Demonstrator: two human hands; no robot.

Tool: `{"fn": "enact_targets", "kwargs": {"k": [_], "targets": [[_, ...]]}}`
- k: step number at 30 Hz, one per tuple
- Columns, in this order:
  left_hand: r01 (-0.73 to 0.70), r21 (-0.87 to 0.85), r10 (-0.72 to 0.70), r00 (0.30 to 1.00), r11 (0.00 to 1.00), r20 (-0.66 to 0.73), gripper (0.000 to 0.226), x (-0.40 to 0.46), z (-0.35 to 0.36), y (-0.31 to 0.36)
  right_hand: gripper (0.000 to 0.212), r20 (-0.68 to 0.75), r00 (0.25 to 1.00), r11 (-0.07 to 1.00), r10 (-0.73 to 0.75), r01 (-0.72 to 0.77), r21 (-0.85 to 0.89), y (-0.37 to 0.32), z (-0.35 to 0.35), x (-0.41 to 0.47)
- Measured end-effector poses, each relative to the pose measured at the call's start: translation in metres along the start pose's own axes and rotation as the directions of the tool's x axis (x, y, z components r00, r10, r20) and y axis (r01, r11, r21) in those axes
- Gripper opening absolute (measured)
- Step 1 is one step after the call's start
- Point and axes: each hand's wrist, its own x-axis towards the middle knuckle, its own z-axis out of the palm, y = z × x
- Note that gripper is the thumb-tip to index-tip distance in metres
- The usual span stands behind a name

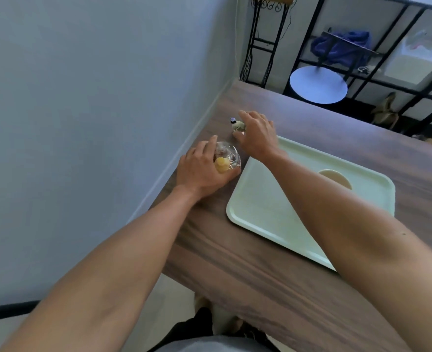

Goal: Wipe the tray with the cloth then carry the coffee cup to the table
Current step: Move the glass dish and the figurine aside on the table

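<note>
Bright, even daylight w/ bluish cast, soft shadows; slight blur overall, wide-angle warping at edges.

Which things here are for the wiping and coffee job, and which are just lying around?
For the job:
tray
coffee cup
No cloth is in view.

Just lying about:
clear jar under the left hand
small bird figure by the right hand
round stool
blue bundle

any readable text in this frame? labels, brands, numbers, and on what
None can be read.
Clear packet with a yellow piece under the left hand: any print is blurred by glare.
Small bird figure by the right hand: no lettering.
Pale green tray and coffee cup on it: plain, no marks visible.
Wooden counter: grain only.
</note>
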Motion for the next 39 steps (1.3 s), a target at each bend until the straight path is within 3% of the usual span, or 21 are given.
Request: {"fn": "enact_targets", "kwargs": {"k": [6, 17, 21, 28, 39], "targets": [[-0.029, -0.094, 0.028, 1.0, 0.995, -0.014, 0.106, 0.018, 0.016, -0.018, 0.028, -0.004, 0.999, 0.999, 0.043, -0.043, -0.018, 0.008, 0.017, 0.018], [-0.049, -0.22, 0.063, 0.996, 0.974, 0.058, 0.11, 0.115, 0.035, -0.007, 0.023, -0.085, 0.97, 0.973, 0.229, -0.227, 0.035, 0.038, 0.007, 0.055], [-0.065, -0.26, 0.092, 0.991, 0.963, 0.095, 0.11, 0.154, 0.045, 0.006, 0.017, -0.135, 0.922, 0.932, 0.363, -0.358, 0.059, 0.06, -0.001, 0.064], [-0.129, -0.319, 0.171, 0.979, 0.939, 0.108, 0.107, 0.202, 0.062, 0.029, 0.025, -0.211, 0.813, 0.838, 0.542, -0.542, 0.065, 0.104, -0.02, 0.056], [-0.157, -0.366, 0.235, 0.955, 0.917, 0.179, 0.106, 0.23, 0.074, 0.063, 0.027, -0.276, 0.709, 0.741, 0.649, -0.671, 0.018, 0.141, -0.042, 0.029]]}}
